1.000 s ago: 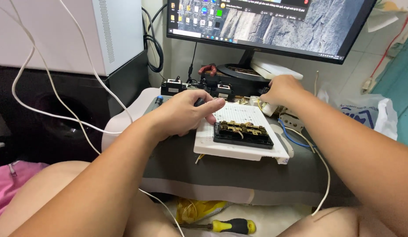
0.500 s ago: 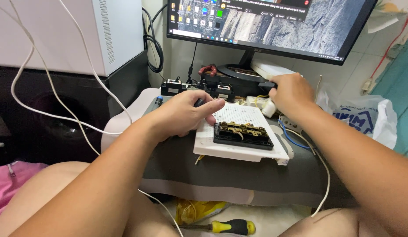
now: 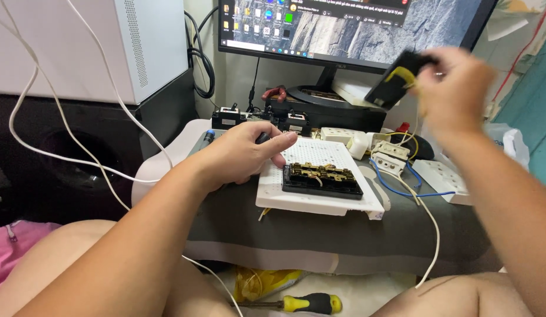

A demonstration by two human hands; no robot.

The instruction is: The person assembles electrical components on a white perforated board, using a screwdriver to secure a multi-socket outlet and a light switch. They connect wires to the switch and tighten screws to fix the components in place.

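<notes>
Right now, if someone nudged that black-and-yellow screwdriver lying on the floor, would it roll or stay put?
The black-and-yellow screwdriver lies flat, and its rounded handle suggests it would probably roll a little. It looks rigid, so it shouldn't bend. The crumpled yellow bag beside it might stop it.

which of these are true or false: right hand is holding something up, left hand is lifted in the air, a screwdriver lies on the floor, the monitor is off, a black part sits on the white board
1. The right hand holds a black and yellow object raised in front of the monitor. True.
2. The left hand is lifted in the air. False: it rests at the edge of the white perforated board.
3. A yellow-handled screwdriver lies on the floor. True.
4. The monitor is off. False: it is lit.
5. A black part sits on the board. True.
</notes>
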